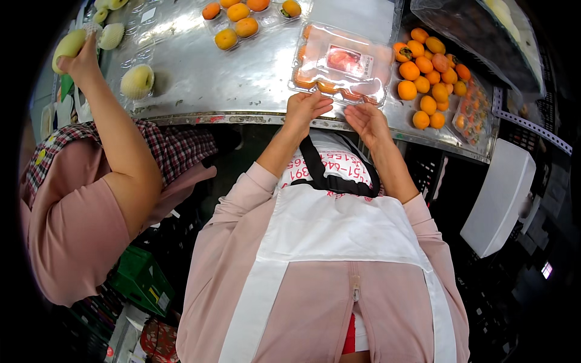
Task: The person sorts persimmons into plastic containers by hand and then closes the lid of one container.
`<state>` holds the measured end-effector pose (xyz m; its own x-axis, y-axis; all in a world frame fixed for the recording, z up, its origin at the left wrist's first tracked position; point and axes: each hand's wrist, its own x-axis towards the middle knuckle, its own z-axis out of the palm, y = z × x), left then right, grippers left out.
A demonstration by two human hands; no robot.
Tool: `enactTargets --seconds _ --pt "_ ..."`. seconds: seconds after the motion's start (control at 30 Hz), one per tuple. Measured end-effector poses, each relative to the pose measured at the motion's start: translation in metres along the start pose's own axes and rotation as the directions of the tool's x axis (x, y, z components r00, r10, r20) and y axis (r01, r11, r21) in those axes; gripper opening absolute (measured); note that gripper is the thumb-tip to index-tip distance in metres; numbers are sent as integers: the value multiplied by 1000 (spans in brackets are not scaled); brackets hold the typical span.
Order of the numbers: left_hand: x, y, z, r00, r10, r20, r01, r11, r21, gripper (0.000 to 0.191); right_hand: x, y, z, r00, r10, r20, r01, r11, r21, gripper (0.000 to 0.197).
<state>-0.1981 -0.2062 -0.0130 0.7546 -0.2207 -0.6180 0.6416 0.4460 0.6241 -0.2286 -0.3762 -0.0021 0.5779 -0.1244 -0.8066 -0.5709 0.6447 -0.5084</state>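
A clear plastic clamshell pack [313,50] of orange persimmons lies at the front of the metal table, its lid down. A picture label [346,61] with writing is on the lid. At the pack's front left edge is my left hand [305,111], its fingers extended to the right and the uppermost ones at the rim. My right hand [368,122] is at the front right edge, palm turned inward and fingers loosely extended. Neither hand is closed around the pack. Whether the right fingertips touch the rim is hard to tell.
Loose persimmons [424,63] are heaped to the right, beside another filled clear pack [472,113]. An open tray of persimmons [238,27] stands farther back. At left, a co-worker's hand [84,59] holds a yellow-green fruit [68,50]. A net-sleeved fruit [137,81] rests on the metal table [190,77].
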Motion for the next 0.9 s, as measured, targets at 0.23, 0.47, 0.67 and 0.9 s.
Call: enactTargets --seconds 0.23,0.47,0.67,0.9 --pt "1 -1 9 989 51 -141 -60 996 -61 25 -6 0 9 999 -22 33 21 999 33 25" --pt "5 -3 11 979 79 -185 -79 997 8 22 -7 5 17 997 -78 15 75 984 161 28" --pt "3 -3 20 963 79 -259 -70 997 41 21 -5 7 16 995 -99 -18 101 974 203 30" --pt "3 0 26 954 51 -295 -74 995 -67 18 -4 11 18 987 -157 -34 161 971 177 26"
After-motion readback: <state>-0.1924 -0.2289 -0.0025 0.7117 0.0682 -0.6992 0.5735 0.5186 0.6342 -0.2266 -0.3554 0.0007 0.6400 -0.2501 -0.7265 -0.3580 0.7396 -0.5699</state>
